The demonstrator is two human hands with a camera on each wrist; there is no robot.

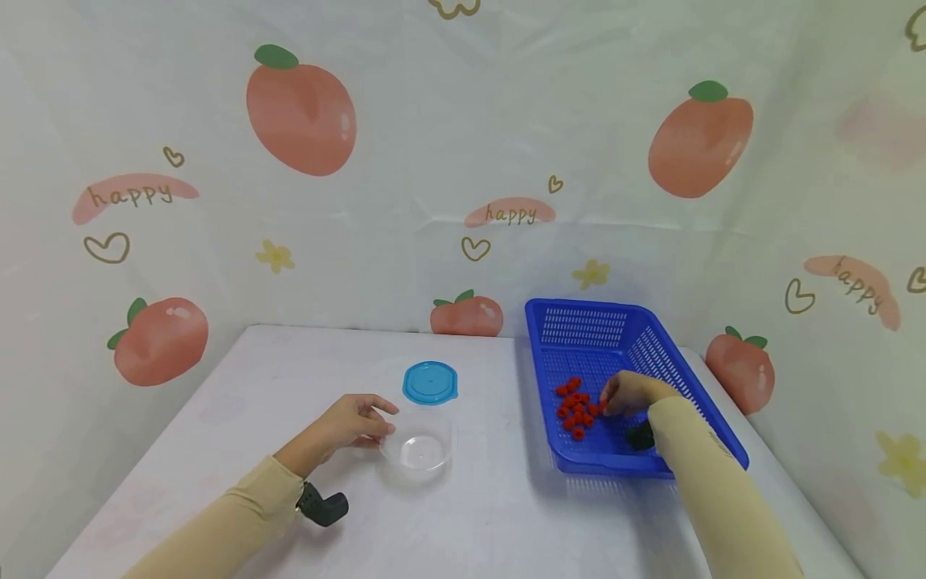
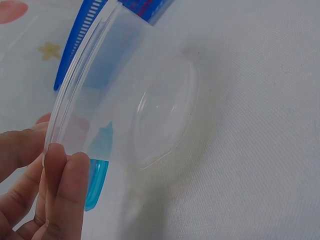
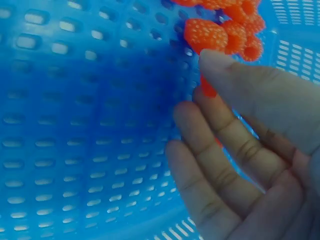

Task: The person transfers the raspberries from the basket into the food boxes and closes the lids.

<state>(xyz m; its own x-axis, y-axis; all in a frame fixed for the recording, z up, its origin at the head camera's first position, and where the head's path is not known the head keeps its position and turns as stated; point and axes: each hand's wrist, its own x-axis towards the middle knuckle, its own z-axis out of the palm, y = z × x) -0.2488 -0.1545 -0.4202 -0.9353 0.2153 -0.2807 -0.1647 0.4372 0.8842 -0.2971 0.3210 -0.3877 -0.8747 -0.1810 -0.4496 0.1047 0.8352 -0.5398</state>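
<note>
My left hand (image 1: pixel 350 422) holds the rim of a round clear plastic container (image 1: pixel 419 454), thumb on one side and fingers on the other in the left wrist view. The container stands on the white table with nothing visible inside. Over on the right, my right hand (image 1: pixel 631 392) reaches into a blue plastic basket (image 1: pixel 579 465). Its thumb and index finger pinch a red raspberry (image 3: pixel 208 86), mostly hidden by the thumb, while the other fingers are loosely bent. Several more raspberries (image 1: pixel 575 410) lie in a cluster on the basket floor, just left of the fingertips.
A blue lid (image 1: pixel 430 383) lies flat on the table behind the container. The basket's raised, slotted walls surround the right hand. Behind the table hangs a pale cloth backdrop (image 1: pixel 405 121) printed with fruit. A dark wrist device (image 1: pixel 323 507) sticks out below the left sleeve.
</note>
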